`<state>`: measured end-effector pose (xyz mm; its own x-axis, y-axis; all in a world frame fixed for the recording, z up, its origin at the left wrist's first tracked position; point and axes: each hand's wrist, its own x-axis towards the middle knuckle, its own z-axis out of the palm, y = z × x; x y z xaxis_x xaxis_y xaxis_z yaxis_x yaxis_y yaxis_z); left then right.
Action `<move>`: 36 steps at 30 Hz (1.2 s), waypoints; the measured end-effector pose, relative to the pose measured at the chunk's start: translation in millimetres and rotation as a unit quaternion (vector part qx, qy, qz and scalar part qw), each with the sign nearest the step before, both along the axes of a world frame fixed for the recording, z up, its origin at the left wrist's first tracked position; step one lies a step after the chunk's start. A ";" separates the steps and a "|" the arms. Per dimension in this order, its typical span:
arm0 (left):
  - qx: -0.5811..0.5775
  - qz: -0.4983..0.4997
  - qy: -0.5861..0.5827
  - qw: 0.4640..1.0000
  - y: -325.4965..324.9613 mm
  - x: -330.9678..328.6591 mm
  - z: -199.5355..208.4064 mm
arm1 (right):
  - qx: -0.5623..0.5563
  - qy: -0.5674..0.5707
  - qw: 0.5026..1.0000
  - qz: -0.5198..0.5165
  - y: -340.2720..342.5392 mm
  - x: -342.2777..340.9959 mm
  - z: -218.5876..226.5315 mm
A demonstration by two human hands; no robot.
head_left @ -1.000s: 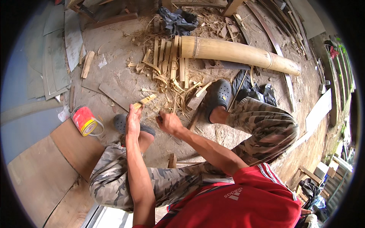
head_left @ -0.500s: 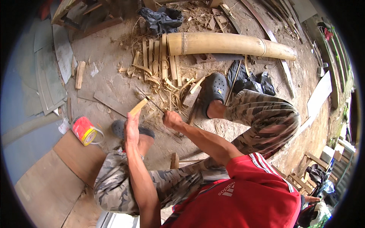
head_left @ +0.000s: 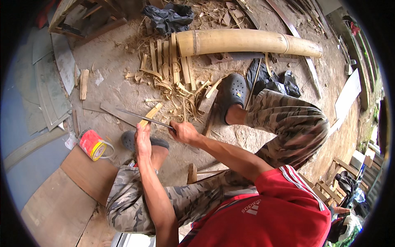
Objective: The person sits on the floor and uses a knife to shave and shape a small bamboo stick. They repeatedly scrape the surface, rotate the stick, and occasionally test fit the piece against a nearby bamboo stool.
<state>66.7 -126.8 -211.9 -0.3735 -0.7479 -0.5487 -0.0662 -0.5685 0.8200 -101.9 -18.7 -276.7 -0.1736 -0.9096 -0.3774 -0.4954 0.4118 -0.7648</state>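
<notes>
Left of frame centre, the left hand (head_left: pixel 143 139) grips a strip (head_left: pixel 153 113), the right hand (head_left: pixel 185 132) a knife (head_left: pixel 162 124) crossing it; light, outward strokes seem safest.

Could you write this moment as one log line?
Left hand: holds pale strip | Right hand: holds long thin blade | Blade: crosses strip in this view | Nearby: bamboo pole, red bucket

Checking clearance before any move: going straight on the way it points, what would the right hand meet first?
Probably the pale strip held in the left hand; the thin blade in the right hand crosses it in this view. Depth is unclear, so it might pass over or under.
</notes>
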 end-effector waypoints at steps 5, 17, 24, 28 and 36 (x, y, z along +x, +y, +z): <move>-0.004 0.010 0.005 1.000 -1.6 -12.9 12.7 | 0.083 0.014 0.996 -0.042 -1.3 -1.7 -21.8; 0.027 0.048 0.028 0.998 -1.6 3.2 4.6 | -0.022 0.002 1.000 0.009 8.0 14.0 23.3; 0.014 0.025 0.023 0.999 -4.4 -5.6 0.3 | 0.134 -0.001 0.988 -0.072 7.4 18.7 -28.0; -0.026 -0.049 0.024 0.998 -8.7 -6.0 -10.5 | 0.117 0.008 0.991 -0.062 11.0 8.1 6.9; -0.013 -0.023 -0.031 0.999 -12.0 -8.3 -5.2 | 0.034 0.000 0.998 -0.048 10.5 19.9 56.1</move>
<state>58.4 -138.8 -217.1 -0.3741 -0.7449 -0.5525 -0.1433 -0.5422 0.8280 -82.0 -8.2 -220.5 -0.2596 -0.8610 -0.4373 -0.4513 0.5085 -0.7333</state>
